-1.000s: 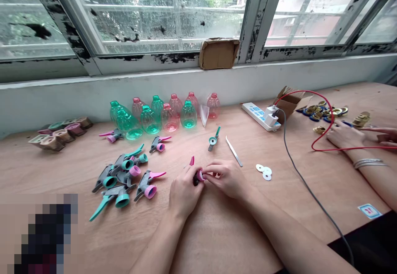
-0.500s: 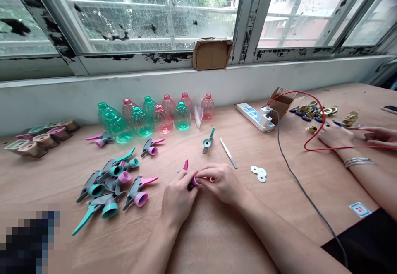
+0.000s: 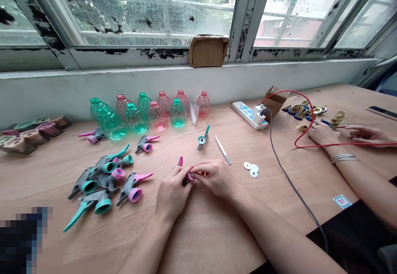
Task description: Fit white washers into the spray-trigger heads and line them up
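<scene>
Head view: left hand [image 3: 172,197] and right hand [image 3: 214,179] hold a pink-trigger sprayer [image 3: 187,177] (half-hidden).

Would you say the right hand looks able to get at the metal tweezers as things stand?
Probably yes: the tweezers lie just ahead of the right hand, nothing between, though it is pinching a pink cap.

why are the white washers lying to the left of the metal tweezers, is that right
No, the white washers lie to the right of the metal tweezers, not the left, as the head view shows.
</scene>
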The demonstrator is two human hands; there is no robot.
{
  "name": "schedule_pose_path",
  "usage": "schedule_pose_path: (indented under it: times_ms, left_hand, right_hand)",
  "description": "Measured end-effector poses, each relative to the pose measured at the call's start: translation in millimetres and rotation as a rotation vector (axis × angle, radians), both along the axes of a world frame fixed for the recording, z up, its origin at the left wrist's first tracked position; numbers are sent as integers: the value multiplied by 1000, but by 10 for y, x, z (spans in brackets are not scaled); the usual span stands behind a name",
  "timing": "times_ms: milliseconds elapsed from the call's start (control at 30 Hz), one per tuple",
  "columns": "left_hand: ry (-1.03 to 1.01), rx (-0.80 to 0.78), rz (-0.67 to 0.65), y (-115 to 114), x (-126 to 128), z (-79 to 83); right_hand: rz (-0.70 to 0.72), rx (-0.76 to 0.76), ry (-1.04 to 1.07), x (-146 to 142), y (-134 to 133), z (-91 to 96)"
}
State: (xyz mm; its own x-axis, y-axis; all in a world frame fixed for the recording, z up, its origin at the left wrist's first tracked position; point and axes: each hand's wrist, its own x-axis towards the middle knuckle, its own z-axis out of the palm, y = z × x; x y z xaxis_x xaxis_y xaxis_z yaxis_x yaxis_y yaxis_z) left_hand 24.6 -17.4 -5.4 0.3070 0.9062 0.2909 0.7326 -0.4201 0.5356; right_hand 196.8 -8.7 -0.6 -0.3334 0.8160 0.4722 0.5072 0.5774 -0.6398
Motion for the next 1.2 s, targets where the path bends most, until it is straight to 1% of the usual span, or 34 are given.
schedule_pose_path:
  times_ms: [300, 600, 867, 1033, 1100, 1200]
  left_hand:
    - [-14, 11, -6, -11, -9, 1]
    - [1, 19, -5, -11, -10, 5]
    - [21, 1, 0, -24, -26, 7]
    - [-21, -3, 2, -34, -13, 37]
    - [-83, -28, 43, -23, -39, 54]
    - [-245, -70, 203, 86, -120, 92]
  right_hand:
    - [5, 5, -1, -21, -13, 10]
    - [-66, -22, -18, -69, -59, 43]
    - [-67, -44, 16, -90, -51, 23]
    - [-52, -44, 64, -102, -46, 15]
    - [-111, -33, 111, -71, -21, 10]
    - [-324, -41, 200, 41, 84, 2]
